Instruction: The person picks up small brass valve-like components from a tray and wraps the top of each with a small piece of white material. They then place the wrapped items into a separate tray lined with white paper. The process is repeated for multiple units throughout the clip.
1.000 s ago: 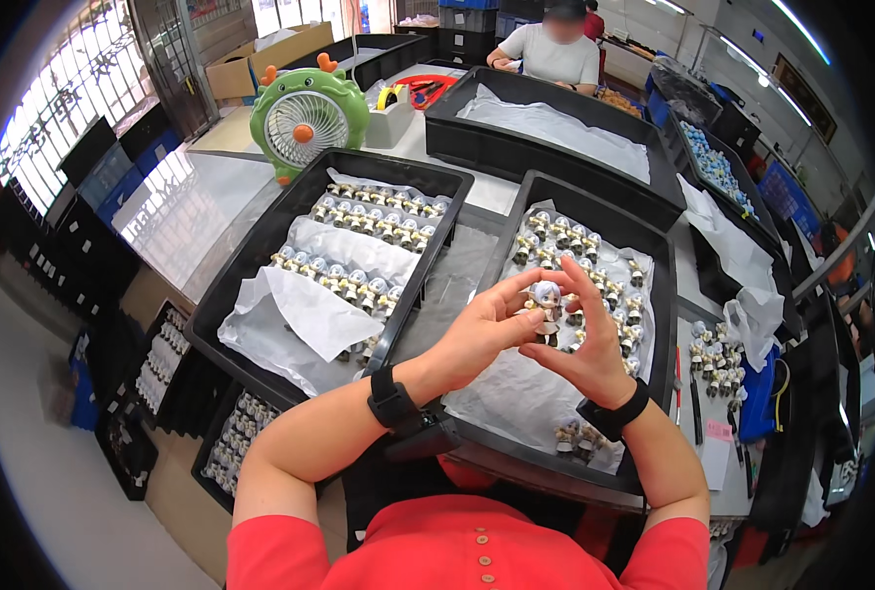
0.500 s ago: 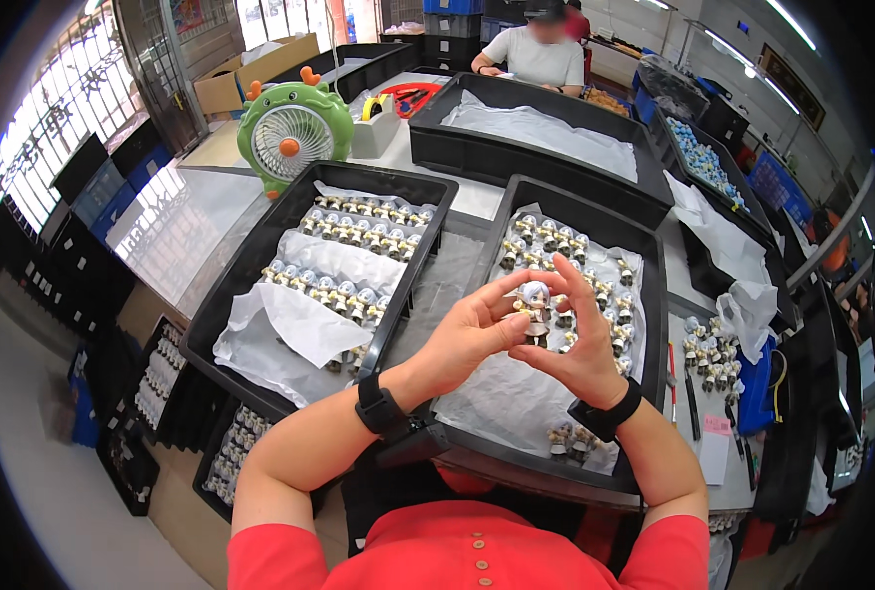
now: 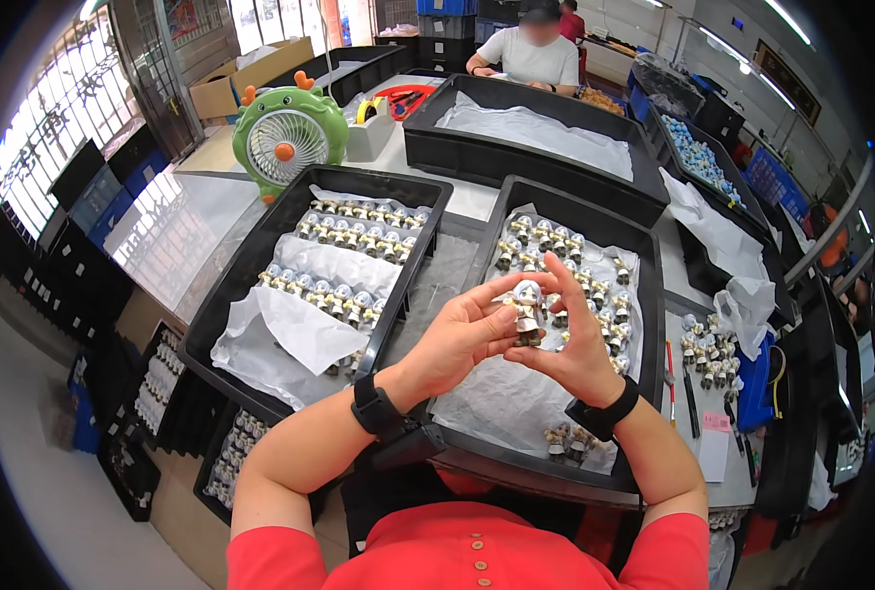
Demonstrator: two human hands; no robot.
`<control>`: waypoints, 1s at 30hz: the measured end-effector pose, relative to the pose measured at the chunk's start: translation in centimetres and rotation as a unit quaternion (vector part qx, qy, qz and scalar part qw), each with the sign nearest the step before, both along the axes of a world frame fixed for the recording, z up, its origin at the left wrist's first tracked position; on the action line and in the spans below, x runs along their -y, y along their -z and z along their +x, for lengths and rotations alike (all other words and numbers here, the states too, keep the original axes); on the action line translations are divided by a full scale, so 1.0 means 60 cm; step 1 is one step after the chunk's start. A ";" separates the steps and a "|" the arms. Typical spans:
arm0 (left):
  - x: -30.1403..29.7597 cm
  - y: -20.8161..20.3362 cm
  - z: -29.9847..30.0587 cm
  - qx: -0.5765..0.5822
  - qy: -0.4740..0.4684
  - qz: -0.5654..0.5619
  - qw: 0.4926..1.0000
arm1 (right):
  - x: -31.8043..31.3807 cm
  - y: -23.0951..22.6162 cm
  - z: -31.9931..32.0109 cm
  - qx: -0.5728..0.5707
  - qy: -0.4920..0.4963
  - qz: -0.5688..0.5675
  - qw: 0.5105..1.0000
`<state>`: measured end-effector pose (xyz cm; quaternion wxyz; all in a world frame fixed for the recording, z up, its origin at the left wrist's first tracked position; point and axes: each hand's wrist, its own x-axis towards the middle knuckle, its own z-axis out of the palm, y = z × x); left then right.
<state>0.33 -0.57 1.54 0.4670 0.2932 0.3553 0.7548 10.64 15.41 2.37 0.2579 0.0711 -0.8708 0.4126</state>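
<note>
A small figurine [image 3: 527, 307] with pale hair and a white and dark outfit is upright between my hands. My left hand [image 3: 454, 339] pinches its side between thumb and fingers. My right hand [image 3: 577, 352] curves around the other side, its thumb near the figurine's feet and its forefinger raised beside the head. Both hands are above a black tray [image 3: 658, 295] lined with white paper, where several similar figurines [image 3: 546, 236] stand or lie. Part of that tray is hidden by my hands and wrists.
To the left, another black tray [image 3: 202, 329] has rows of figurines between paper sheets. A green fan [image 3: 290, 138] and a tape dispenser [image 3: 369, 133] stand behind it. Loose figurines [image 3: 710, 354] and pens lie at right. A person [image 3: 531, 54] sits beyond a large paper-lined tray [image 3: 428, 147].
The figurine has turned and tilted slightly between my fingers. My hands remain around it in nearly the same place, and the whole view has shifted a little.
</note>
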 end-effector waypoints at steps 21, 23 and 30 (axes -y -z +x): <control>-0.001 0.003 0.000 0.016 -0.009 0.005 1.000 | 0.000 0.000 -0.001 -0.003 0.011 -0.013 1.000; -0.001 0.005 -0.002 0.014 -0.006 0.003 1.000 | 0.000 0.000 -0.001 -0.002 0.010 -0.014 1.000; -0.002 0.004 0.001 0.044 -0.012 0.013 0.999 | 0.002 0.005 -0.003 -0.003 0.003 -0.036 0.999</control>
